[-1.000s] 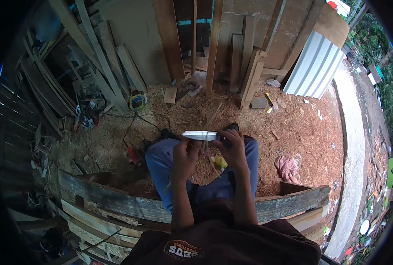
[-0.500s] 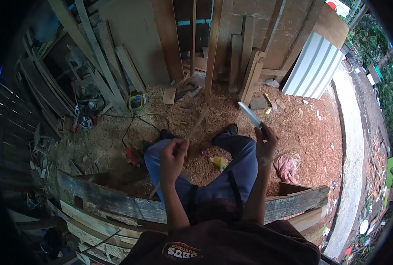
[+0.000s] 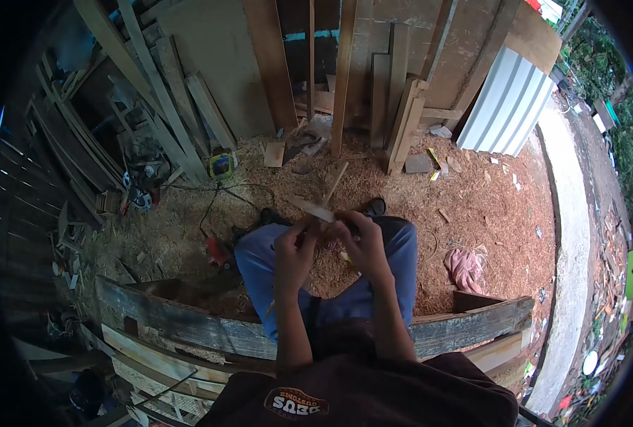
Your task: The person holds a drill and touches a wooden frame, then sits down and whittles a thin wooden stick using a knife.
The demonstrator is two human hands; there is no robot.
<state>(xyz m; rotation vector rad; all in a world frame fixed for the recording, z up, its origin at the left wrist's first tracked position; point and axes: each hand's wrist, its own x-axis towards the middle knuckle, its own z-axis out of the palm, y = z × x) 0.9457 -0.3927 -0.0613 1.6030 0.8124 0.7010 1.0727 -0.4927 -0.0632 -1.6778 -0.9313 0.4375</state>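
Observation:
My left hand (image 3: 295, 252) is closed around a thin wooden stick (image 3: 338, 180), whose far end points forward over the ground between my feet. In my closed right hand (image 3: 361, 242) is a knife (image 3: 310, 208). Its pale blade points to the left and crosses the stick just in front of my left fingers. Both hands are close together above the gap between my knees. My fingers hide the knife's handle and the middle of the stick; the exact contact of blade and wood is too small to tell.
Wood shavings cover the ground. A pink cloth (image 3: 466, 269) lies to the right. A weathered plank (image 3: 188, 317) runs along the seat beside me. Boards (image 3: 402, 135) and a white corrugated sheet (image 3: 505, 103) lean at the front. A cable (image 3: 213, 196) and red tool (image 3: 217, 252) lie left.
My right hand has moved left with the knife, bringing the blade across the stick. My left hand has shifted slightly right, still holding the stick.

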